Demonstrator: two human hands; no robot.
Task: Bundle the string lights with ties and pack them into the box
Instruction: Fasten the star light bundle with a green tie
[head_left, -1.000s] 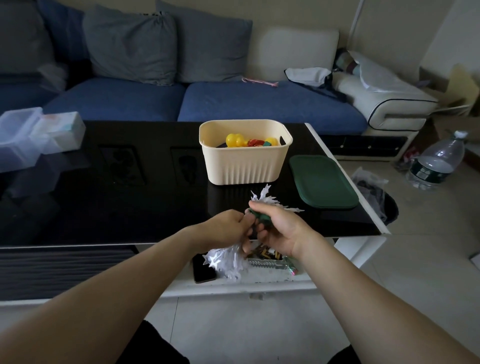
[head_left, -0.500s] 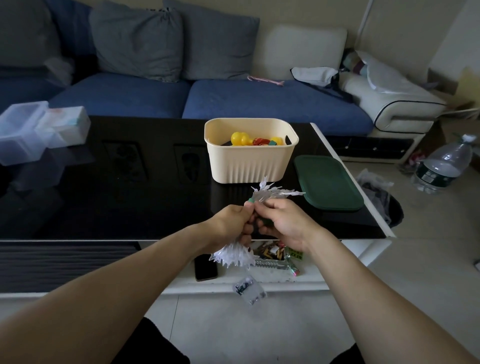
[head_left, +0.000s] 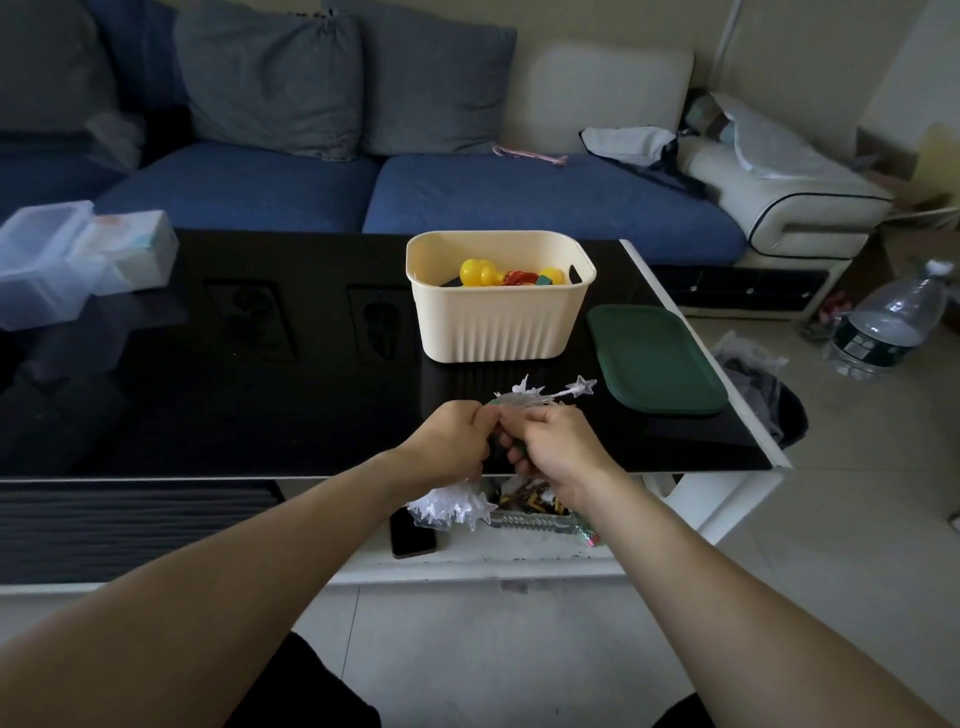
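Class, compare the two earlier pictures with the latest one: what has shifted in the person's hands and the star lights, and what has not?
The left hand and right hand have risen slightly toward the cream box, keeping their grip on the star string lights; one star now juts out to the right. The box, green lid and phone stayed put.

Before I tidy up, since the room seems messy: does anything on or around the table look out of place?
Nothing looks spilled or broken. The green lid lies off the cream box, beside it on the table. A big water bottle lies tipped on the floor. Both hands hold the star string lights.
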